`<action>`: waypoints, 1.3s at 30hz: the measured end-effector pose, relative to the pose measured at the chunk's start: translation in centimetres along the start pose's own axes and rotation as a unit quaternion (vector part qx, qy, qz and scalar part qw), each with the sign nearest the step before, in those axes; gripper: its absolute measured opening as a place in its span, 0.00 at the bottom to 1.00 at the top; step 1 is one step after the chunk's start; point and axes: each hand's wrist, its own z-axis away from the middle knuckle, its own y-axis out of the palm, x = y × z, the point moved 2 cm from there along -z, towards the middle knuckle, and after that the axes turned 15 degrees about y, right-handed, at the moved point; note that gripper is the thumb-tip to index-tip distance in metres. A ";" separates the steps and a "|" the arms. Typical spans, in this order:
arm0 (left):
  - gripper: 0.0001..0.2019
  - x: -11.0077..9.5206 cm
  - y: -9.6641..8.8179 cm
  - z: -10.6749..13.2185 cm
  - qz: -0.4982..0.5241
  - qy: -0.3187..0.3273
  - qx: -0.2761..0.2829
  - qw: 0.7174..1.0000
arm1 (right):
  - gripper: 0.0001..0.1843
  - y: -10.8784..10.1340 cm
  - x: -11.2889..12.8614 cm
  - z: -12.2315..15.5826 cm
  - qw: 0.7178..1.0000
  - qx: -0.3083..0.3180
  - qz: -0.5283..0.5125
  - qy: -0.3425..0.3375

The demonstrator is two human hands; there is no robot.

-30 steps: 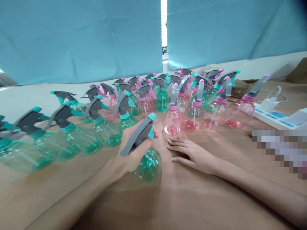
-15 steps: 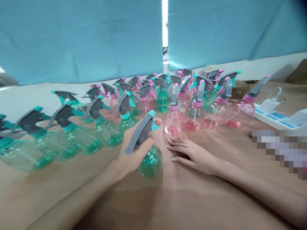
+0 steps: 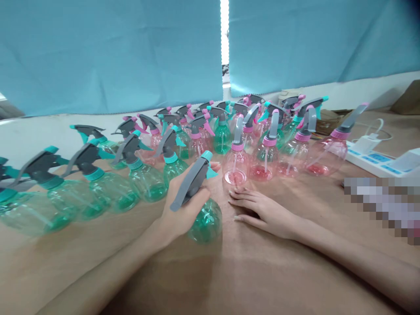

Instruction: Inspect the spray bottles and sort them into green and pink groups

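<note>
My left hand (image 3: 181, 210) is wrapped round the neck of a green spray bottle (image 3: 207, 222), whose grey trigger head with a teal nozzle rises above my fingers. The bottle stands upright on the brown tabletop (image 3: 249, 271). My right hand (image 3: 256, 208) lies flat on the table with its fingers extended and holds nothing. Just beyond its fingertips is a pink spray bottle (image 3: 236, 166) with a pink collar. Left of my left hand, another green spray bottle (image 3: 149, 181) stands in a row of similar ones.
Several more green and pink spray bottles crowd the back of the table, such as a pink one (image 3: 328, 153) at the right. A white power strip (image 3: 370, 159) with plugs sits beyond it. A pixelated patch hides something at the right. Blue curtains (image 3: 114, 57) hang behind.
</note>
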 end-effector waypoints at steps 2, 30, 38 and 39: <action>0.17 0.0 0.0 0.0 0.004 0.003 -0.002 1.000 | 0.26 0.0 0.1 0.0 1.000 0.000 0.003 0.000; 0.30 1.6 -0.5 3.7 -0.063 0.104 -0.031 0.992 | 0.29 -0.6 10.3 -2.2 0.983 -0.156 -0.087 0.052; 0.09 5.1 -2.8 10.3 -0.185 0.164 0.085 0.965 | 0.29 -1.2 7.6 -6.0 0.975 -0.190 -0.059 0.096; 0.09 5.1 -3.0 10.4 -0.188 0.168 0.088 0.964 | 0.30 -1.2 7.3 -6.5 0.974 -0.190 -0.068 0.100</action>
